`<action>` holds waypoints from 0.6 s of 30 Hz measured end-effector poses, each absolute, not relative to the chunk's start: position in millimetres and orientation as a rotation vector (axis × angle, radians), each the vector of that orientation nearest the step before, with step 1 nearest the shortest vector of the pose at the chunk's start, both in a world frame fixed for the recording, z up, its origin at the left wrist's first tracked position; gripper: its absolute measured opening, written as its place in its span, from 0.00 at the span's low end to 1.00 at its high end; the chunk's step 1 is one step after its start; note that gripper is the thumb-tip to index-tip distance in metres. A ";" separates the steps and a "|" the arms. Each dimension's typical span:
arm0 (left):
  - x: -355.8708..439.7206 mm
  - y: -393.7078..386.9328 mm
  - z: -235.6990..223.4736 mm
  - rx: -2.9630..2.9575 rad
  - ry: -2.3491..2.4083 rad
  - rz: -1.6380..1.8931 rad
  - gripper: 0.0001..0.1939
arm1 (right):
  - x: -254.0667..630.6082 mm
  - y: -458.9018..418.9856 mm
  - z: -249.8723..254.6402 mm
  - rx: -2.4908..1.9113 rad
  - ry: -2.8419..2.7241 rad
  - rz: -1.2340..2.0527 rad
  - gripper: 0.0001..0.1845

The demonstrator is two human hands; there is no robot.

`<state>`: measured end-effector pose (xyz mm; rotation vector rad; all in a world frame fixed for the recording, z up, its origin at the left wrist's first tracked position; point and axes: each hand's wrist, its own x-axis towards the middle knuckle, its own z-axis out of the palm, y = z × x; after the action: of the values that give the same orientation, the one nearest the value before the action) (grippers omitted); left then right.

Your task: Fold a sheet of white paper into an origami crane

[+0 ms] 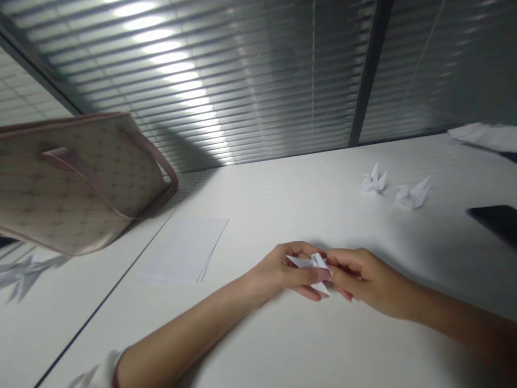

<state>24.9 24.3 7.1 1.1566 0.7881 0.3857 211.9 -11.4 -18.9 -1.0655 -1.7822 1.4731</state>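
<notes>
I'm pinching a small folded white paper figure [311, 265] between my two hands, just in front of me over the white table [283, 183]. My left hand [278, 272] is nearly closed, its fingers curled around the figure's left side. My right hand [363, 277] is closed too, its fingertips [330, 268] pressed against the right side. The paper is thin, light and fragile: its creases give it some stiffness, but it could crush or spring open under a hard squeeze. The thick folded layers near its centre look like the safest place to hold, with the pointed flaps left free.

Ahead of my right hand stand two paper cranes [375, 180] [412, 194]. Further right lie a dark flat object [495, 222] and loose white paper [487, 136]. Beyond my left hand is a stack of white paper sheets [183, 250], and further left sits a beige patterned handbag [76, 183].
</notes>
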 end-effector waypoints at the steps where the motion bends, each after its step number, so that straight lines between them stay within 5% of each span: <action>1: 25.1 24.2 7.3 1.184 0.805 0.376 0.15 | 211.8 -11.7 -19.4 -1.094 -1.800 1.461 0.14; 18: 23.4 20.7 5.0 1.000 0.884 0.525 0.17 | 211.1 -10.3 -19.9 -1.145 -1.806 1.386 0.20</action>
<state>23.4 20.7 5.0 1.0001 0.8840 0.5246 211.1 -10.3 -19.9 -1.1449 -1.8055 1.3861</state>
